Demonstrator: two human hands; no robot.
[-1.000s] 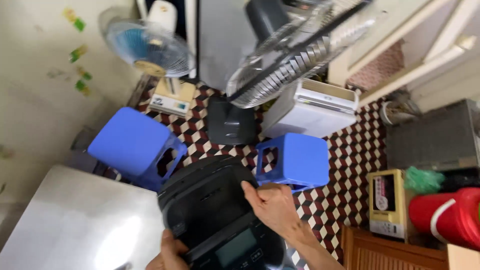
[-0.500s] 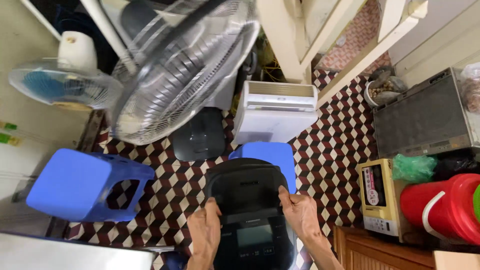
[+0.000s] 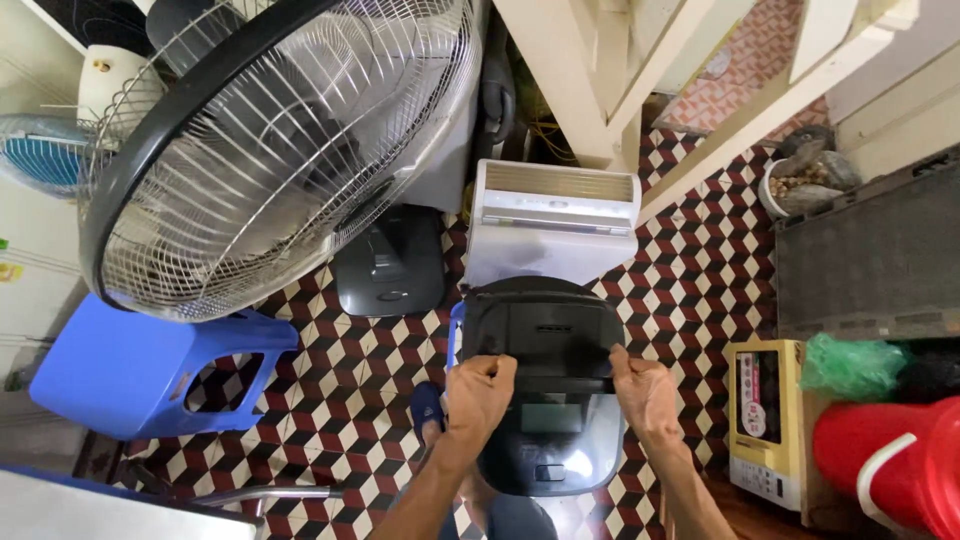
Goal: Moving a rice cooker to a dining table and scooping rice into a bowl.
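A black rice cooker (image 3: 545, 335) with a small grey display on its front is held out in front of me over a blue stool whose edge (image 3: 456, 335) shows at its left. My left hand (image 3: 478, 393) grips the cooker's left side. My right hand (image 3: 645, 392) grips its right side. Both hands hold it near the seam between lid and body. The lid is closed.
A large standing fan (image 3: 270, 150) fills the upper left, its grey base (image 3: 390, 265) on the checkered floor. A white appliance (image 3: 555, 222) sits just beyond the cooker. Another blue stool (image 3: 130, 370) lies left. A yellow box (image 3: 765, 420), green bag and red container (image 3: 890, 450) are right.
The cooker has moved away from the metal table at lower left, to the right and forward, over the small blue stool. Both hands shifted to grip its two sides.
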